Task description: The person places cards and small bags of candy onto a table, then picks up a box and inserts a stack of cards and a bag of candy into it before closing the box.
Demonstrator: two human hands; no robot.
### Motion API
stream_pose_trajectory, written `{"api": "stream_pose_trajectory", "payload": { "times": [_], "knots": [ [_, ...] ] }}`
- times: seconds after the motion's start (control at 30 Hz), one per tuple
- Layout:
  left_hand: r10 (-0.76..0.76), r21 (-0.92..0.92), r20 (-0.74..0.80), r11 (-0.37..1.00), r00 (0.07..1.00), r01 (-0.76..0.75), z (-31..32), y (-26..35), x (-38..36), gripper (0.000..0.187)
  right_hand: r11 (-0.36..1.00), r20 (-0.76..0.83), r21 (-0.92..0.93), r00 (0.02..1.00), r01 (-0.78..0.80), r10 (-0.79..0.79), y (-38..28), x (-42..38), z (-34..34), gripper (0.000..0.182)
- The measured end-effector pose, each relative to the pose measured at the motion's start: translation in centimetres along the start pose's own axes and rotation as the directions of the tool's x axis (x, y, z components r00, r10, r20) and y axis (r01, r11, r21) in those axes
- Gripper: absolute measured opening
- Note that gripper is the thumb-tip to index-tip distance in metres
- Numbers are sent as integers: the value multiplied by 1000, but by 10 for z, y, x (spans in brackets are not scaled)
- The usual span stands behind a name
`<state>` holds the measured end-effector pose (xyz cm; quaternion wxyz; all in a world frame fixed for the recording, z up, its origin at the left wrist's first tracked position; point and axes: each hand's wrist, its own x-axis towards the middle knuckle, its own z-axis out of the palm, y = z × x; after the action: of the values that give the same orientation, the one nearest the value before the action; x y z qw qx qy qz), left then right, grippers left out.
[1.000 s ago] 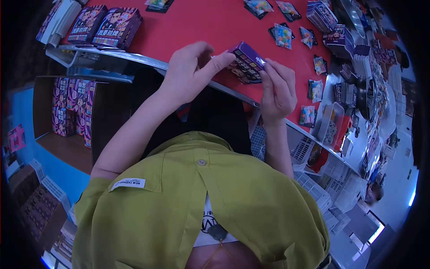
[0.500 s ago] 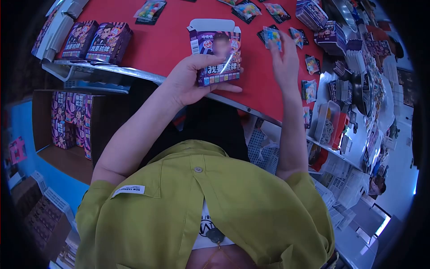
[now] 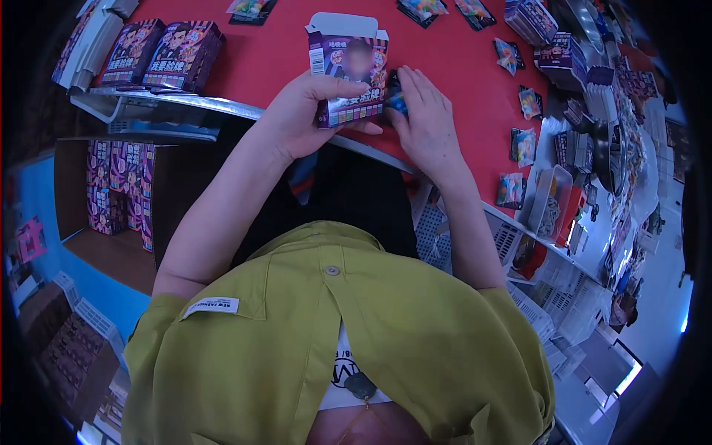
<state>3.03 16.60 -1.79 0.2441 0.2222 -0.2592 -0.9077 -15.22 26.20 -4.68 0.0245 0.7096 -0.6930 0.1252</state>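
Observation:
My left hand [image 3: 300, 111] is wrapped round a purple printed box [image 3: 352, 63], thumb across its front, white top flap raised. Just right of the box, my right hand [image 3: 426, 115] has its fingers closed over a dark packet with a candy bag [image 3: 397, 100], mostly hidden beneath the hand. More clear bags of colourful candy on dark packets lie along the right side of the red tabletop [image 3: 274, 52], among them one candy bag [image 3: 524, 147] and another candy bag [image 3: 512, 189].
Two closed purple boxes [image 3: 182, 55] stand at the table's left edge. Below them, a cardboard carton [image 3: 111, 259] holds several more. At right are stacked boxes [image 3: 560, 63] and a clear plastic bin [image 3: 547, 196]. White crates [image 3: 578, 311] sit lower right.
My right hand has moved left and down from the far candy bags to beside the box, bringing a packet and candy bag with it. My left hand still holds the box.

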Motion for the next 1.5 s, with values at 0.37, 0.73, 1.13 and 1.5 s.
{"api": "stream_pose_trajectory", "payload": {
  "times": [0.37,0.73,1.13,1.5],
  "knots": [
    [101,172,-59,981,993,-90,4,-7,-7,34,906,-79,165,911,-389,406,-11,-19,-5,50],
    [-45,36,-39,998,998,46,6,-2,-15,38,953,-48,-5,952,-302,302,2,7,-12,39],
    [-90,13,7,996,996,90,1,-6,-20,41,949,191,177,955,-261,227,8,2,-14,50],
    [48,20,-65,999,997,-47,-14,-5,-18,41,734,279,572,928,-366,245,11,-9,-26,38]
  ]
}}
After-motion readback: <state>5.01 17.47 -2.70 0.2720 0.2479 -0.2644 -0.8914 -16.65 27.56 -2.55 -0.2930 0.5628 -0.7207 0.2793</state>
